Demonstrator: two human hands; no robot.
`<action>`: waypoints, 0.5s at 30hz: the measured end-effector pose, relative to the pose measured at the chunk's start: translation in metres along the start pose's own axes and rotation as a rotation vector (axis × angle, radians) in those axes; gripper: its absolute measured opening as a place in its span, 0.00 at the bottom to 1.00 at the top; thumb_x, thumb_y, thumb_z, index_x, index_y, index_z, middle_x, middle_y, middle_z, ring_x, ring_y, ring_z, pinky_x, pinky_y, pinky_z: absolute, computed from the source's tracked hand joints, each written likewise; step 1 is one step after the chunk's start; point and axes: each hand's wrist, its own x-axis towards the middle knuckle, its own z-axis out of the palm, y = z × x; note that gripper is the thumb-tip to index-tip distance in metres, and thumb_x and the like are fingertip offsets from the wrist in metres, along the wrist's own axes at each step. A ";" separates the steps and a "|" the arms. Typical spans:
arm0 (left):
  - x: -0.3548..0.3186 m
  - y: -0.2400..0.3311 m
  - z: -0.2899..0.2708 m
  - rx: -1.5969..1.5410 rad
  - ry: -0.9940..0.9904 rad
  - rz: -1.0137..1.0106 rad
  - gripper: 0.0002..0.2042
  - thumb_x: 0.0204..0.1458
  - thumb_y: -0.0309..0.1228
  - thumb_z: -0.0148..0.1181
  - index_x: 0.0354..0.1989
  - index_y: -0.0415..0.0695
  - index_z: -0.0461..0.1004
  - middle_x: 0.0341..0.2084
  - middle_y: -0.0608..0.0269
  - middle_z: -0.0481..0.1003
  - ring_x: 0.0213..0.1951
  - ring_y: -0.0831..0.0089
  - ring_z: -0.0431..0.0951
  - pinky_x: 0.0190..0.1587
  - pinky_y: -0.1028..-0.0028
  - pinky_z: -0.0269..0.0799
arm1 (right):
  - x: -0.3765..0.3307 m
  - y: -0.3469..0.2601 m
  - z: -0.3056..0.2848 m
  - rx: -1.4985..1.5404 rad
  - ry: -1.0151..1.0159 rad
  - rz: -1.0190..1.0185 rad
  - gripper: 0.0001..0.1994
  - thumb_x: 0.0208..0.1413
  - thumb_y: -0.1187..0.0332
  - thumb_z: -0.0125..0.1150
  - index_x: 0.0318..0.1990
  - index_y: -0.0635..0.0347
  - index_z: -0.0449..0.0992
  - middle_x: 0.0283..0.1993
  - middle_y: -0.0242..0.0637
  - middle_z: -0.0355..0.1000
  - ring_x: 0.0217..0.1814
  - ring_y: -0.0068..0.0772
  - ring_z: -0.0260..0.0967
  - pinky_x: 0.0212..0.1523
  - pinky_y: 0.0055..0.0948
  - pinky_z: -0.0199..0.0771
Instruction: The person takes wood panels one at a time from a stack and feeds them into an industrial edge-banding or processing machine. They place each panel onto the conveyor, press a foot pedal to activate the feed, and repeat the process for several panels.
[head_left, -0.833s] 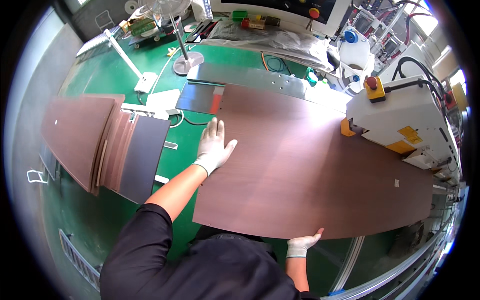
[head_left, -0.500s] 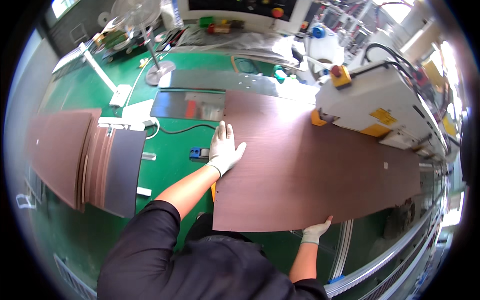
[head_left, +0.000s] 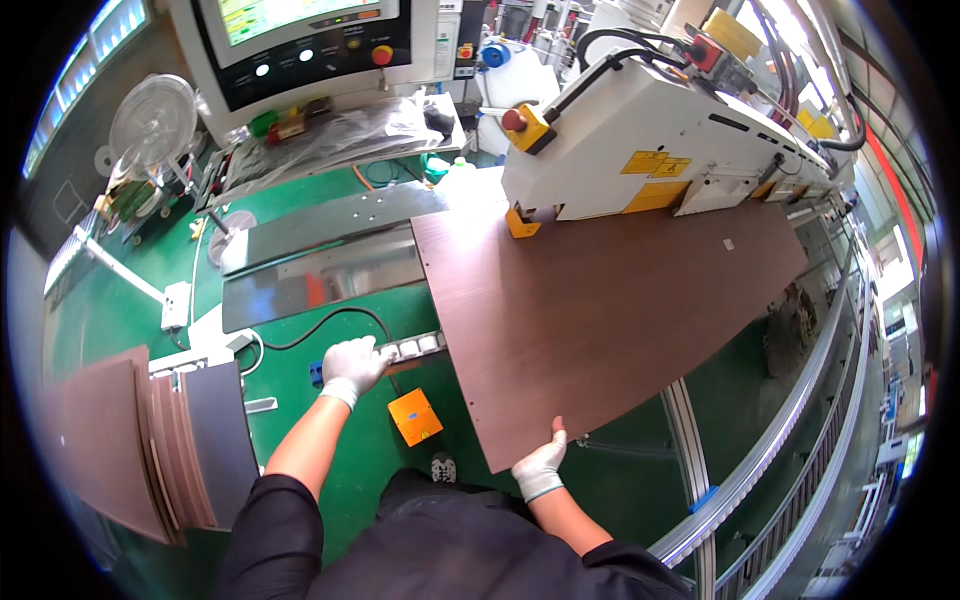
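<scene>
right hand (head_left: 541,462) pinches the board (head_left: 590,310) near its six-o'clock corner; curled left hand (head_left: 355,366), grip i can't tell. likely positioning; next needs steady alignment.

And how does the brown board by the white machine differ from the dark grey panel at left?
The brown board is held at its near edge by the right grip; the dark grey panel is untouched. The board shows a larger brown face; the panel's visible face is smaller, dark grey. Both look flat.
</scene>
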 end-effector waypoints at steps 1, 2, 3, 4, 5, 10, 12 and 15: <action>0.000 0.001 0.002 0.006 0.021 0.018 0.22 0.55 0.56 0.55 0.36 0.48 0.79 0.30 0.55 0.82 0.34 0.53 0.82 0.35 0.55 0.76 | 0.000 -0.012 0.007 0.013 0.013 -0.003 0.28 0.61 0.44 0.53 0.61 0.53 0.72 0.64 0.36 0.70 0.66 0.47 0.65 0.67 0.50 0.64; -0.001 -0.001 0.004 0.012 0.041 0.038 0.21 0.55 0.56 0.56 0.33 0.49 0.78 0.29 0.55 0.81 0.33 0.53 0.82 0.35 0.54 0.76 | 0.001 -0.022 0.010 0.029 0.027 -0.006 0.28 0.61 0.44 0.53 0.61 0.53 0.72 0.64 0.37 0.70 0.66 0.48 0.65 0.66 0.50 0.64; 0.000 0.001 0.008 0.021 0.048 0.051 0.20 0.55 0.55 0.56 0.33 0.49 0.78 0.29 0.55 0.81 0.33 0.54 0.82 0.36 0.54 0.75 | 0.007 -0.032 0.001 0.022 0.009 -0.039 0.28 0.60 0.45 0.54 0.61 0.54 0.72 0.65 0.38 0.69 0.67 0.49 0.64 0.66 0.51 0.64; 0.003 0.009 0.002 0.021 0.035 0.058 0.20 0.55 0.54 0.56 0.33 0.49 0.78 0.30 0.55 0.81 0.33 0.53 0.81 0.37 0.54 0.75 | 0.009 -0.044 0.002 0.039 0.032 -0.056 0.27 0.61 0.46 0.54 0.61 0.54 0.72 0.64 0.38 0.70 0.66 0.48 0.65 0.66 0.51 0.64; 0.003 0.012 0.006 0.015 0.046 0.085 0.20 0.55 0.54 0.56 0.32 0.49 0.77 0.29 0.55 0.81 0.33 0.53 0.81 0.37 0.54 0.75 | 0.010 -0.056 0.001 0.061 0.058 -0.076 0.26 0.62 0.48 0.53 0.61 0.54 0.72 0.64 0.38 0.70 0.66 0.47 0.65 0.66 0.50 0.64; 0.001 0.010 0.016 -0.006 0.147 0.070 0.21 0.55 0.56 0.56 0.28 0.48 0.77 0.28 0.54 0.80 0.33 0.53 0.81 0.37 0.54 0.76 | 0.058 -0.105 -0.018 0.024 0.076 -0.307 0.23 0.64 0.56 0.54 0.61 0.58 0.70 0.63 0.36 0.70 0.65 0.44 0.65 0.68 0.46 0.63; -0.004 -0.003 0.017 0.032 0.184 0.062 0.22 0.55 0.56 0.55 0.29 0.48 0.78 0.31 0.54 0.80 0.35 0.52 0.81 0.39 0.53 0.76 | 0.096 -0.112 -0.020 -0.024 0.044 -0.503 0.22 0.66 0.55 0.53 0.61 0.59 0.70 0.64 0.38 0.69 0.66 0.44 0.65 0.68 0.46 0.62; 0.010 0.005 0.017 0.012 -0.019 0.029 0.23 0.59 0.55 0.51 0.35 0.46 0.79 0.37 0.48 0.81 0.41 0.50 0.81 0.46 0.52 0.76 | 0.099 -0.146 -0.021 0.170 0.004 -0.546 0.23 0.69 0.53 0.48 0.64 0.57 0.68 0.67 0.41 0.67 0.69 0.45 0.63 0.68 0.48 0.63</action>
